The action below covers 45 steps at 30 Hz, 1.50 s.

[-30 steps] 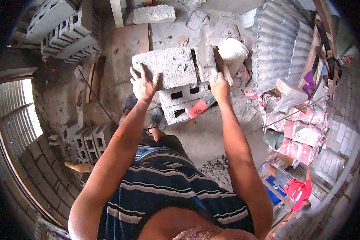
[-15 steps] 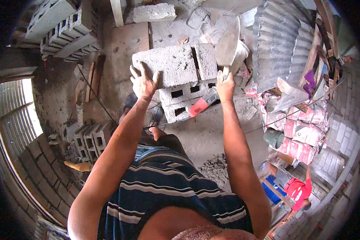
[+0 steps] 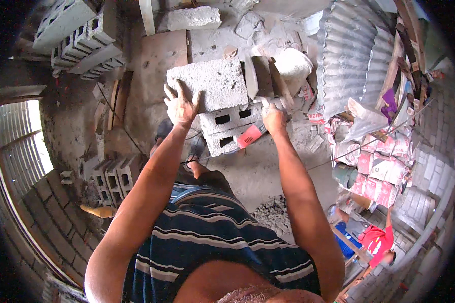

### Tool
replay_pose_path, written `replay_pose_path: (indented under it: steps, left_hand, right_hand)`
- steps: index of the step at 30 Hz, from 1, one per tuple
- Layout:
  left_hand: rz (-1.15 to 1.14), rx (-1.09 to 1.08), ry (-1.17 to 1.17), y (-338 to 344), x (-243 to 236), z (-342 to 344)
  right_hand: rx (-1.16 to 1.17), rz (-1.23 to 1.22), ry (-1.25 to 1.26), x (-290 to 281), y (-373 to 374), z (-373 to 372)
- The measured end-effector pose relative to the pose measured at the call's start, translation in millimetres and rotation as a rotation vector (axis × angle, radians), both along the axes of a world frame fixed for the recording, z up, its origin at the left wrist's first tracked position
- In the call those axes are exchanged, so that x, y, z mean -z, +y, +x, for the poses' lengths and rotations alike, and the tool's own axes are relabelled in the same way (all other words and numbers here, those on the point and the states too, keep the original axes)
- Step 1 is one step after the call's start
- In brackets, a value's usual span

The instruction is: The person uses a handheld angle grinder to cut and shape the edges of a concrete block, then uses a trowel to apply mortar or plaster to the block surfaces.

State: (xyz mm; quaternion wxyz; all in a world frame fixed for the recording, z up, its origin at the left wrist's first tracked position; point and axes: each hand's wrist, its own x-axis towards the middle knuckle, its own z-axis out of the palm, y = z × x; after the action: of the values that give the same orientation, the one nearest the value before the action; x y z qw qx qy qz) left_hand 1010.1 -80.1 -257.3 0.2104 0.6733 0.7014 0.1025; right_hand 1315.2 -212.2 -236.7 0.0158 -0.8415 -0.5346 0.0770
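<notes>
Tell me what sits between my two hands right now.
In the head view, the grey concrete block spans the gap between the left hand and right hand, above stacked hollow blocks.

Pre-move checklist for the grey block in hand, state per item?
1. Left hand flat on concrete block: ok.
2. Right hand at the block's right end: ok; grip underneath cannot tell.
3. Block level: not ok, tilted.
4. Hollow blocks below, stacked and steady: cannot tell.
5. Red tool beside the stack, out of the way: cannot tell.
6. Person in red shirt away from the block: ok.
</notes>
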Motion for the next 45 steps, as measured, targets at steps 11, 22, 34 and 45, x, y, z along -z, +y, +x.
replay_pose_path:
  steps: [11,22,34,45]
  left_hand:
    - [0.02,0.0,-0.002,-1.9,3.2,-0.3]
    - [0.016,0.003,0.021,1.0,2.5,0.2]
    - [0.025,-0.012,-0.002,-2.9,1.8,-3.1]
    - [0.015,0.003,-0.016,-0.6,-0.2,-0.3]
  right_hand:
    - [0.068,-0.008,0.037,-7.2,-8.9,-4.2]
    - [0.074,-0.074,0.002,-13.7,-6.7,-4.7]
    - [0.036,-0.005,0.029,-16.4,-1.6,-0.1]
    - [0.049,0.014,0.031,-1.0,-8.7,1.6]
